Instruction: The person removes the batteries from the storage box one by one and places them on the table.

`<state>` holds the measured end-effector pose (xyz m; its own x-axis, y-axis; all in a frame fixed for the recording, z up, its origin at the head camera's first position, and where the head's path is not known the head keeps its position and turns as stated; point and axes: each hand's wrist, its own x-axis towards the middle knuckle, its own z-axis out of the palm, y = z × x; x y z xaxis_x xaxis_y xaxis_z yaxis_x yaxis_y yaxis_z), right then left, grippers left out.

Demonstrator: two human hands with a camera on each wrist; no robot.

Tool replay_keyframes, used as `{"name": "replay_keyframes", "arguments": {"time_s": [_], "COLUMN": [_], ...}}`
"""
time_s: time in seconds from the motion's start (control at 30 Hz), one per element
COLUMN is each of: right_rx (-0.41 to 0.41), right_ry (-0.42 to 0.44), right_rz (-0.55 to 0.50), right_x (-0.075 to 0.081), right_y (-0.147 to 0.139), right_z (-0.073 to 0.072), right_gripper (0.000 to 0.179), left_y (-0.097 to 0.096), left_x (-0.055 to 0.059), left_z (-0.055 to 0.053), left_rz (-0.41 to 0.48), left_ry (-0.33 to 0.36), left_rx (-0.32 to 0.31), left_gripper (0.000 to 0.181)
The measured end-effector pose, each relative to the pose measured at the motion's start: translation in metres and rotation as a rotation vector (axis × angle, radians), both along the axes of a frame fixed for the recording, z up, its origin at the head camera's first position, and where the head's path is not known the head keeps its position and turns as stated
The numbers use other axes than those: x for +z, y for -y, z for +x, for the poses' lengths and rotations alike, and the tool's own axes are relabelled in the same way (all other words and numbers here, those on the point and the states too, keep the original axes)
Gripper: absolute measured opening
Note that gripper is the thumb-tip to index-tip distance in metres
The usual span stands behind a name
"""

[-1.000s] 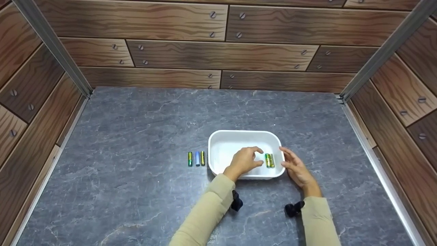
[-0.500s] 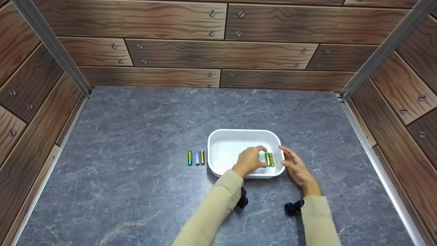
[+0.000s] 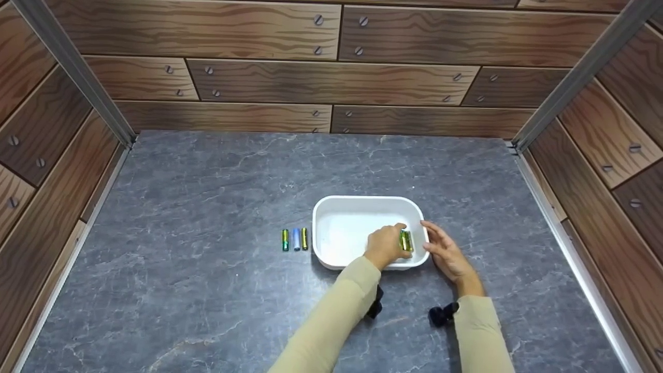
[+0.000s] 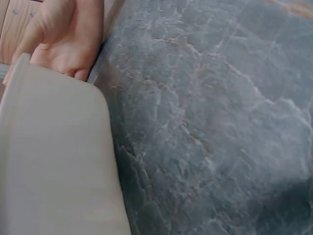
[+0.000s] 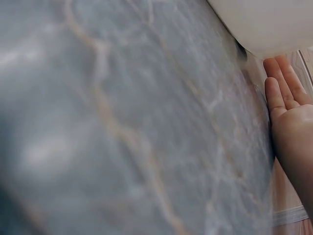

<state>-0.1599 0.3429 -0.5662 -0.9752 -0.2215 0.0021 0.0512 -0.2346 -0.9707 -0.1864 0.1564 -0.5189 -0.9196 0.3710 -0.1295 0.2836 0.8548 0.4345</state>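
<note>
Two green-and-gold batteries [image 3: 406,241] lie side by side in the right end of a white plastic bin [image 3: 331,233]. My left hand [image 3: 386,245] reaches into the bin and curves thumb and forefinger around the two ends of these batteries, which lie on the bin floor. My right hand [image 3: 449,254] touches the bin's right wall at the rim. In the right wrist view, straight fingers of the right hand [image 5: 293,107] lie at the bin's outer wall. The left wrist view shows the bin wall [image 4: 63,147] with the right hand [image 4: 68,39] beyond; the wall hides my left fingers.
Three more batteries stand in a row on the tabletop [image 3: 207,207] left of the bin: a green-and-gold one [image 3: 285,240], a blue one [image 3: 297,239] and a gold-and-dark one [image 3: 304,239]. Wood-patterned panels [image 3: 269,83] enclose the back and sides.
My left hand has moved rightward inside the bin, from beside the two batteries to around their ends. The right hand has stayed at the bin's right wall.
</note>
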Motion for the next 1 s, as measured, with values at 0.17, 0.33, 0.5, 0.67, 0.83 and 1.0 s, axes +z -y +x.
{"name": "replay_keyframes", "arguments": {"time_s": [0.17,0.33,0.5,0.67,0.83,1.0], "right_rx": [0.01,0.0,0.006,0.012,0.019,0.036], "right_ry": [0.0,0.001,0.001,-0.002,-0.001,-0.009], "right_rz": [0.0,-0.007,-0.019,-0.022,-0.027,-0.034], "right_x": [-0.0002,-0.0005,-0.0005,-0.0003,-0.0005,-0.0009], "right_y": [-0.0004,0.0002,0.0005,0.0006,0.0003,-0.0009], "right_z": [0.0002,0.0001,0.0005,0.0003,0.0,-0.0003], "right_gripper": [0.047,0.048,0.047,0.046,0.047,0.047], "left_y": [-0.001,-0.0023,-0.003,-0.0028,-0.0023,-0.0019], "left_x": [-0.0014,-0.0016,-0.0009,0.0006,0.0007,0.0038], "left_z": [-0.0009,-0.0022,-0.0034,-0.0053,-0.0054,-0.0056], "left_rz": [-0.052,-0.086,-0.098,-0.102,-0.087,-0.077], "left_ry": [-0.005,-0.012,0.009,0.016,0.019,0.042], "left_rx": [-0.004,-0.005,0.011,0.009,0.003,0.0], "left_gripper": [0.061,0.054,0.046,0.033,0.031,0.03]}}
